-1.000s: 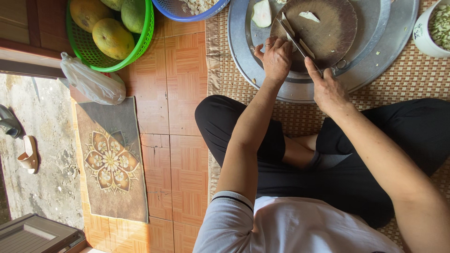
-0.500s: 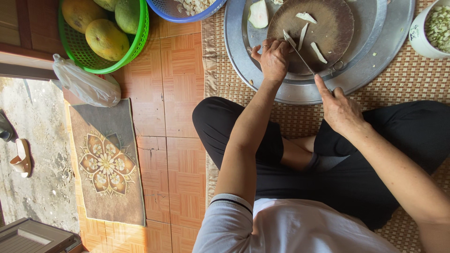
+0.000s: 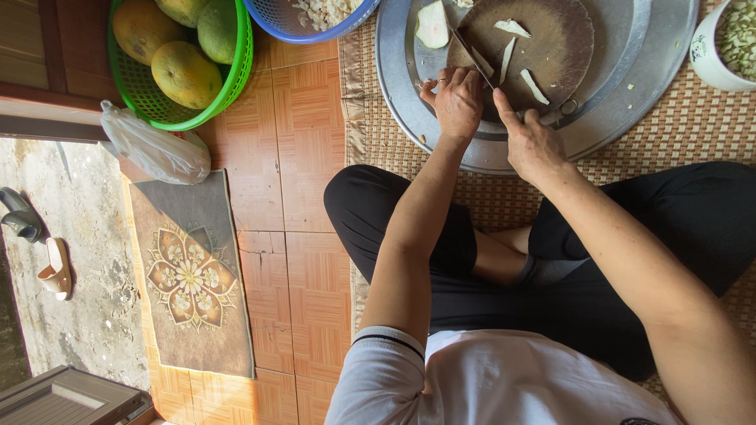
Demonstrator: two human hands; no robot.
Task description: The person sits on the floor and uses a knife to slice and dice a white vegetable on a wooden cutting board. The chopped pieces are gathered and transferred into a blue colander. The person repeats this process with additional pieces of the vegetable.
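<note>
Slicing is under way on the round dark chopping board [image 3: 543, 35], which sits inside a wide metal tray [image 3: 630, 94] on a woven mat [image 3: 677, 134]. Three pale slivers [image 3: 534, 85] already lie cut on the board, and a larger peeled fruit piece [image 3: 431, 24] waits on the tray at the board's left edge — so by the look of it some is done and at least that piece is left, with whole green-yellow fruits [image 3: 185, 72] in the green basket [image 3: 228, 86] untouched. The left hand [image 3: 457, 98] is curled, fingers pressed down at the board's near rim; whether it pins a piece I cannot tell. The right hand [image 3: 531, 142] is closed on the handle of a knife [image 3: 472, 59], forefinger laid along it. The tray's raised rim sits close under both wrists; a blue basket [image 3: 307, 24] and a white bowl [image 3: 720, 47] flank it — open tiled floor [image 3: 303, 142] lies left.
</note>
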